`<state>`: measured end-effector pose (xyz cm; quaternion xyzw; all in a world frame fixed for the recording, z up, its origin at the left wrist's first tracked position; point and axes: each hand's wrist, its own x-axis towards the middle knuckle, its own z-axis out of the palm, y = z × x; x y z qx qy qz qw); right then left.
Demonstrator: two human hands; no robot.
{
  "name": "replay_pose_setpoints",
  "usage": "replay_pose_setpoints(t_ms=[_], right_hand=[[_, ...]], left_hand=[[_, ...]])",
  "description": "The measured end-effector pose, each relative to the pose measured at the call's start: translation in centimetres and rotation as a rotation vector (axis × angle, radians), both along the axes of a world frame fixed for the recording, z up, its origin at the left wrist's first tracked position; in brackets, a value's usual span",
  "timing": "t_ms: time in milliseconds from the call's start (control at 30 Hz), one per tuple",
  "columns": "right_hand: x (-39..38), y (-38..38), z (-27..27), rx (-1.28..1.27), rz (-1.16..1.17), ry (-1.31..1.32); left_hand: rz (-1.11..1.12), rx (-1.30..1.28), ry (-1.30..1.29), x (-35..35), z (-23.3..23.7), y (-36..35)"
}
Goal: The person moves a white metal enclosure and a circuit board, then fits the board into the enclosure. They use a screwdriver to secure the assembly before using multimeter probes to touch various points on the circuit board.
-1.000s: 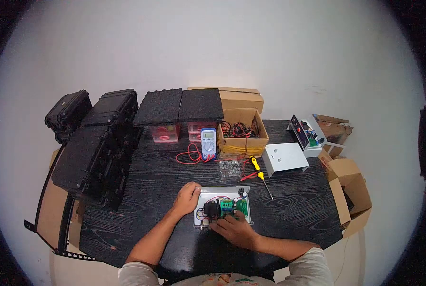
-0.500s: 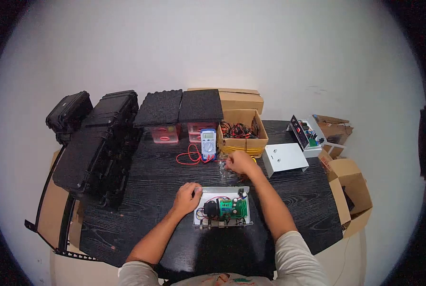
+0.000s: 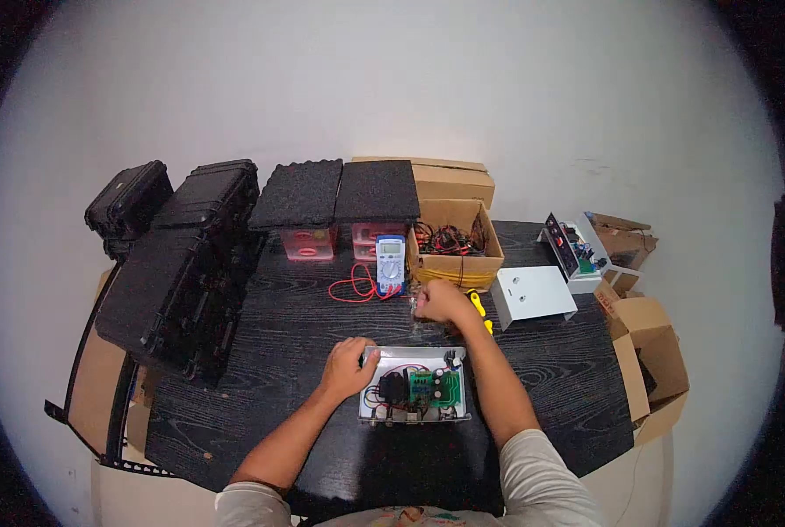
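An open white metal case lies on the black table in front of me, with a green circuit board, a black round component and thin wires inside. My left hand grips its far left corner, thumb along the side wall. Beyond the case, my right hand reaches down with its fingers pinched together. Beneath those fingers is a small clear plastic container, partly hidden by the hand. Whatever the fingertips hold is too small to name. A yellow-handled tool lies just right of this hand.
A multimeter with red leads stands behind, beside a cardboard box of cables. To the right are a white metal cover and another electronics unit. Black hard cases line the left; foam-topped red drawers stand at the back.
The view has shifted slightly, so the objects on the table appear a little further right. More of the yellow-handled tool shows. My right hand stays over the clear container; my left stays on the case.
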<state>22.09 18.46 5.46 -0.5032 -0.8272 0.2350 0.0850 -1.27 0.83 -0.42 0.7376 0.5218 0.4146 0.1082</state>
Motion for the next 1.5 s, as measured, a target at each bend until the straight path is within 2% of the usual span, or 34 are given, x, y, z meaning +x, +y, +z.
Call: replay_pose_setpoints(t_ms=[100, 200, 300, 400, 500, 600, 700, 800, 900, 1200, 1300, 1400, 1500], right_hand=[[1.4, -0.7, 0.6, 0.080, 0.012, 0.123], [2.2, -1.0, 0.8, -0.017, 0.058, 0.333], [2.7, -1.0, 0.8, 0.000, 0.112, 0.446], [3.1, -1.1, 0.8, 0.052, 0.065, 0.395], [3.2, -1.1, 1.0, 0.104, 0.149, 0.402], [2.9, -1.6, 1.6, 0.256, 0.082, 0.341], [2.6, -1.2, 0.6, 0.331, 0.006, 0.157], [2.5, -0.9, -0.9, 0.335, 0.023, 0.051], [2.9, -0.6, -1.6, 0.187, 0.098, -0.009], [2.4, -0.1, -2.9, 0.215, 0.048, -0.106], [2.2, 0.0, -3.2, 0.244, -0.007, -0.132], [1.9, 0.4, -3.5, 0.316, 0.010, -0.203], [2.3, -0.1, -2.3, 0.267, 0.067, -0.204]], left_hand=[[0.004, -0.014, -0.010, 0.1, 0.2, -0.1], [0.001, 0.006, -0.022, 0.1, 0.1, 0.0], [0.009, -0.062, -0.024, 0.2, 0.6, -0.3], [0.018, -0.017, -0.020, 0.2, 0.0, -0.1], [0.008, 0.042, -0.015, 0.1, -0.3, 0.1], [0.007, 0.023, -0.021, 0.2, 0.0, 0.1], [0.004, 0.007, -0.016, 0.3, 0.2, 0.1], [0.014, 0.003, -0.011, 0.4, 0.3, 0.0], [0.029, 0.017, 0.003, 0.5, 0.5, 0.0], [0.021, -0.021, -0.032, 0.3, -0.1, 0.2], [0.022, 0.045, -0.021, 0.3, -0.3, 0.2], [0.032, 0.013, -0.013, 0.3, -0.2, 0.0], [0.025, -0.015, -0.021, 0.3, -0.1, -0.1]])
